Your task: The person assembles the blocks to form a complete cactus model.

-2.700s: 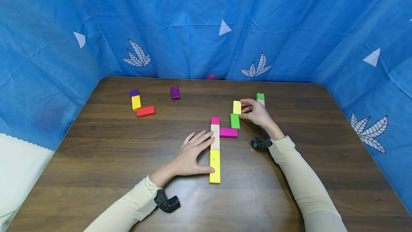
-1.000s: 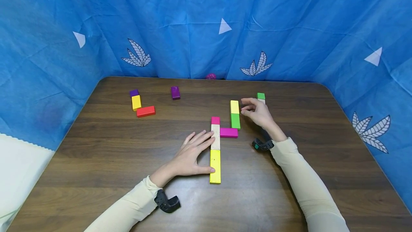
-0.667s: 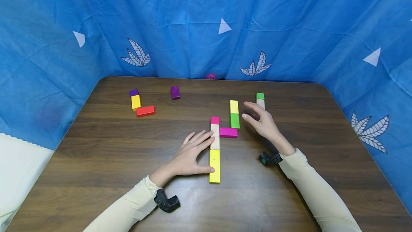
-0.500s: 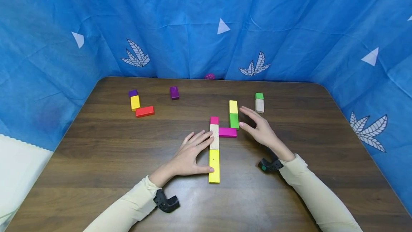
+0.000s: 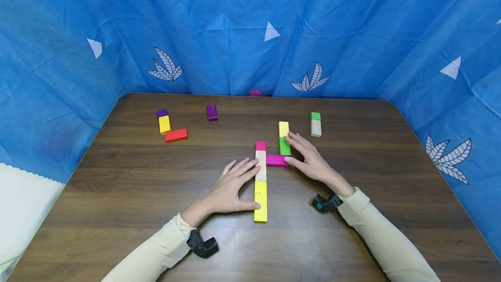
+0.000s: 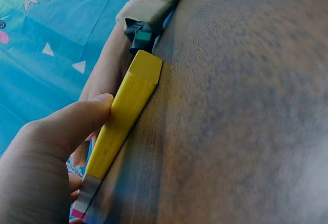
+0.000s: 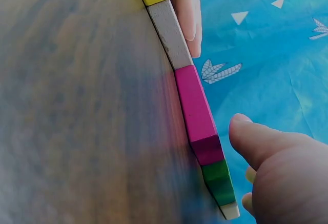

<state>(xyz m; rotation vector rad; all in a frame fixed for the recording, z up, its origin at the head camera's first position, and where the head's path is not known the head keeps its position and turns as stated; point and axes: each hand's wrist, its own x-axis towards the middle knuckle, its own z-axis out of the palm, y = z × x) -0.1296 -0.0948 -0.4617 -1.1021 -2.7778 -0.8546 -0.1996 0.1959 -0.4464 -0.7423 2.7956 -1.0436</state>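
1. Lying flat near the middle of the worktop point(image 5: 137, 177), the joined figure has a stem of long yellow block point(image 5: 261, 197), white block point(image 5: 262, 167) and pink block point(image 5: 260, 146), set end to end.
2. Branching from the stem's right side: a magenta block point(image 5: 275, 160), its left end against the white block; behind its outer end, a green block point(image 5: 283, 148), then a pale yellow block point(image 5: 283, 129) in line with it.
3. Left hand point(image 5: 231, 193): fingers spread, nothing gripped; thumb tip at the long yellow block, fingertips at the white block.
4. Right hand point(image 5: 313, 162): thumb and fingers parted around the magenta and green corner, nothing gripped; contact cannot be told.
5. Done, by appearance: six blocks joined, the right branch probably being trued up.
6. Left over, in judgement: six blocks apart from the figure, namely a lone purple block point(image 5: 212, 112); an indigo block point(image 5: 161, 112), orange-yellow block point(image 5: 164, 125) and red block point(image 5: 176, 135) grouped at left; a small green block point(image 5: 315, 116) and grey-white block point(image 5: 315, 128) at right. Whether they belong cannot be told.
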